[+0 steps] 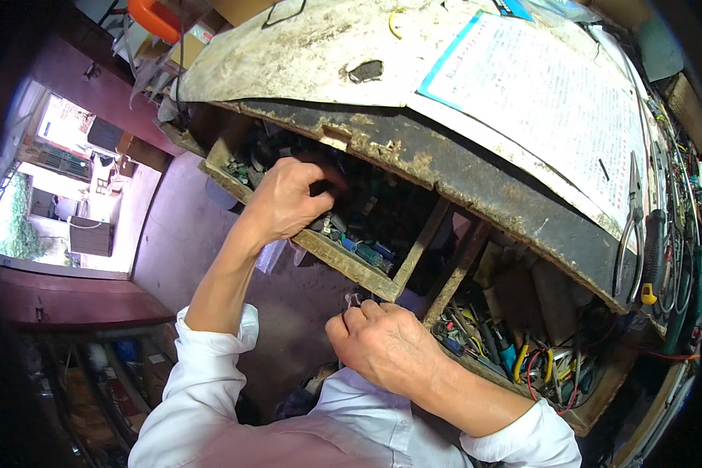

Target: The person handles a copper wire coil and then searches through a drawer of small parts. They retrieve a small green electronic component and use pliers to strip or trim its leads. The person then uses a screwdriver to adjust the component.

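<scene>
My left hand (285, 199) reaches over the front edge of a pulled-out wooden drawer (343, 261), in among small dark parts. Its thumb and forefinger are apart, with nothing visible between them; the fingertips are dim and smeared. Blue-green cylindrical parts (363, 251) lie by the drawer's front corner, along with several small grey pieces. Just outside that corner, my right hand (382, 343) is closed with its fingers curled under. A small shiny bit (353, 299) shows at its fingers, too little to name.
A second open drawer (600, 405) at right holds pliers (521, 363), screwdrivers and wires. Above spans a worn bench top (304, 70) with a written sheet (538, 101). Long-nosed pliers (632, 226) and a black-and-yellow-handled tool (654, 257) lie at its right end. A doorway (70, 187) stands far left.
</scene>
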The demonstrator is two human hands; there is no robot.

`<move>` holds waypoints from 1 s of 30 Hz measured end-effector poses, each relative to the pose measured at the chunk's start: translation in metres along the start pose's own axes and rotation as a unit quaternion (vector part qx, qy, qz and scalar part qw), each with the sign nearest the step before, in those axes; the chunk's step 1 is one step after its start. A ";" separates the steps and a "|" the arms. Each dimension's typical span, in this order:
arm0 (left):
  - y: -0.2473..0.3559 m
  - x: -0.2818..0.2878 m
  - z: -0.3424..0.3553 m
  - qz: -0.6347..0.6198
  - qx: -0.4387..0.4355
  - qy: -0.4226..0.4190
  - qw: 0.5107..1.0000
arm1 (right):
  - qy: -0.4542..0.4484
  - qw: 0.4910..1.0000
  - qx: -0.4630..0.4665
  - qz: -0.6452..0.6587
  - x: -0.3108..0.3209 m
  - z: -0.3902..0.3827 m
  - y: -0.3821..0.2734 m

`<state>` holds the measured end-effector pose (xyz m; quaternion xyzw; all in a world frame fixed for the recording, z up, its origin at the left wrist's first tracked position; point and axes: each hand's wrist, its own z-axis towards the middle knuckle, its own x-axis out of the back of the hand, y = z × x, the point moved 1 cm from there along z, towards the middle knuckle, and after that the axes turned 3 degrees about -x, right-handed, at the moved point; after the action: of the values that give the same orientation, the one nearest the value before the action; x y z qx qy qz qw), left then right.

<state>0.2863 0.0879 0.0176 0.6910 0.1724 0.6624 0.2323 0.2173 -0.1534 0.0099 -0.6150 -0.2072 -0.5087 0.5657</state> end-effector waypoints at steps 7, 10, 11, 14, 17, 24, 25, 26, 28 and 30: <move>0.002 0.000 0.002 0.015 -0.022 -0.046 0.999 | 0.001 0.999 -0.018 0.027 -0.003 0.000 0.001; 0.005 -0.001 0.006 0.077 0.001 -0.100 0.992 | -0.001 1.000 -0.013 0.015 -0.005 0.000 0.000; 0.004 -0.002 0.007 0.078 -0.005 -0.097 0.992 | -0.004 1.000 -0.012 0.012 -0.007 0.000 -0.001; 0.005 -0.004 0.009 0.078 -0.022 -0.087 0.993 | -0.015 1.000 -0.009 0.014 -0.007 0.001 0.000; 0.018 0.004 0.010 0.041 0.066 -0.083 0.993 | -0.021 1.000 -0.013 0.015 -0.006 0.001 0.002; 0.003 -0.002 0.006 -0.050 -0.008 -0.001 0.999 | -0.013 1.000 -0.010 0.014 -0.002 0.001 0.001; 0.003 -0.001 0.005 -0.047 -0.023 -0.009 0.999 | -0.011 1.000 -0.010 0.016 -0.003 0.001 0.001; 0.004 0.001 0.005 -0.042 -0.038 -0.017 0.998 | -0.009 1.000 -0.009 0.018 -0.003 0.001 0.002; 0.007 0.003 0.004 -0.029 -0.042 -0.046 0.998 | -0.009 1.000 -0.009 0.022 -0.004 0.001 0.002; 0.012 0.001 0.006 -0.013 -0.023 -0.091 0.996 | -0.011 0.999 -0.014 0.027 -0.005 0.001 0.002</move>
<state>0.2919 0.0779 0.0254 0.7404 0.1445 0.5977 0.2713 0.2179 -0.1512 0.0052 -0.6341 -0.1892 -0.4893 0.5681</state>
